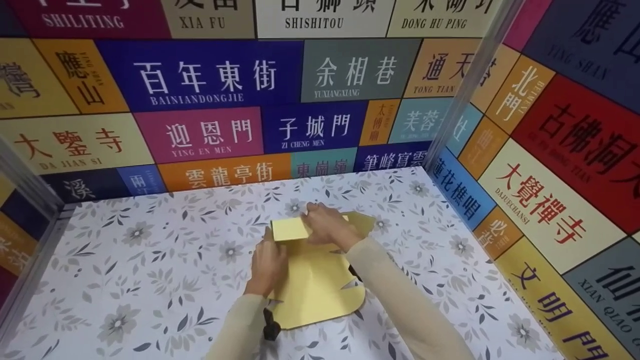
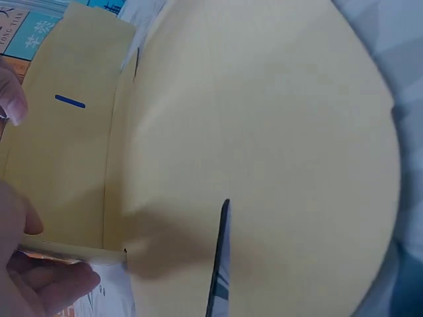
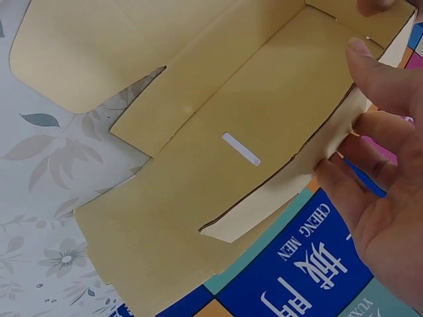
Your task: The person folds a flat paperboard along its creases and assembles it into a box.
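A yellow die-cut cardboard sheet (image 1: 315, 285) lies across the table, its far part folded up along crease lines. In the head view my left hand (image 1: 268, 262) is at its left edge, beside the raised flap (image 1: 289, 229). The left wrist view shows fingers (image 2: 56, 290) under the end edge and the thumb over it, pinching the cardboard. My right hand (image 1: 327, 223) holds the far edge. In the right wrist view its thumb (image 3: 380, 76) is inside a narrow side strip (image 3: 258, 205) and its fingers lie along the outside. A short slot (image 3: 241, 149) pierces the folded panel.
The table (image 1: 165, 280) has a white cover with grey leaves and flowers. Panels with coloured lettered blocks (image 1: 210, 75) stand behind it and on both sides. A small black object (image 1: 271, 327) is beside the left sleeve, over the sheet's near left edge.
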Motion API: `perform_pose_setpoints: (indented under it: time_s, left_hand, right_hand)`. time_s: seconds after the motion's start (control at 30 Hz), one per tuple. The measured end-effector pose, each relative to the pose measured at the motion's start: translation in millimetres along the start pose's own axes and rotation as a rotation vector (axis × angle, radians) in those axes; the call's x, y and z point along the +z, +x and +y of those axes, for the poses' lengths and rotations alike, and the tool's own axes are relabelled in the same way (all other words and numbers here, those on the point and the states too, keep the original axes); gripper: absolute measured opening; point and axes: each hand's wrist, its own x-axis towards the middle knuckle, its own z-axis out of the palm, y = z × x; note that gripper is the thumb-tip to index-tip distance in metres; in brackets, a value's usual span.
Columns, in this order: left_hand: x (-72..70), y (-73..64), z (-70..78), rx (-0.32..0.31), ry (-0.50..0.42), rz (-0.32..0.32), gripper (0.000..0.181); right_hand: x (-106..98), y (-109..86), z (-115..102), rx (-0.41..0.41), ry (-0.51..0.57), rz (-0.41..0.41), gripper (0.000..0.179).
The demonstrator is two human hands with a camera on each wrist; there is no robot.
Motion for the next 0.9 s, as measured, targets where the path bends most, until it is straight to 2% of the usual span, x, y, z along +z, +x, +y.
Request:
perform_pose_setpoints:
  time_s: [0.1, 0.2, 0.3, 0.37, 0.47, 0.57, 0.63, 0.73, 0.9]
  left_hand:
    - [-1.2, 1.5, 3.1, 0.035, -0.023, -0.038, 0.077]
    - [-4.2, 7.5, 9.0, 0.143, 0.027, -0.068, 0.083]
    - [-7.5, 14.6, 15.1, 0.256, 0.096, -0.158, 0.077]
    - [-9.5, 18.1, 18.2, 0.302, 0.145, -0.229, 0.072]
    - [-11.8, 20.9, 20.8, 0.331, 0.212, -0.306, 0.070]
    - [-13.6, 22.2, 21.3, 0.355, 0.243, -0.339, 0.068]
    - [-14.2, 22.0, 21.5, 0.366, 0.247, -0.349, 0.068]
    - [-13.1, 21.1, 20.5, 0.383, 0.258, -0.329, 0.064]
    - [-9.9, 19.1, 17.8, 0.433, 0.267, -0.237, 0.055]
  right_hand:
    - [1, -1.6, 0, -0.010, -0.004, 0.009, 0.063]
    - [2, -2.8, -1, -0.026, -0.010, 0.023, 0.058]
    - [2, -3.4, -2, -0.030, -0.015, 0.034, 0.060]
    - [1, -3.5, -2, -0.037, -0.017, 0.042, 0.064]
    - [2, -4.0, -2, -0.037, -0.012, 0.038, 0.073]
    - [2, -4.2, -2, -0.022, -0.001, 0.027, 0.074]
    - [2, -4.2, -2, -0.010, 0.007, 0.021, 0.074]
    - [3, -4.6, -2, -0.007, 0.013, 0.026, 0.071]
    - [2, -5.8, -3, -0.005, 0.012, 0.025, 0.066]
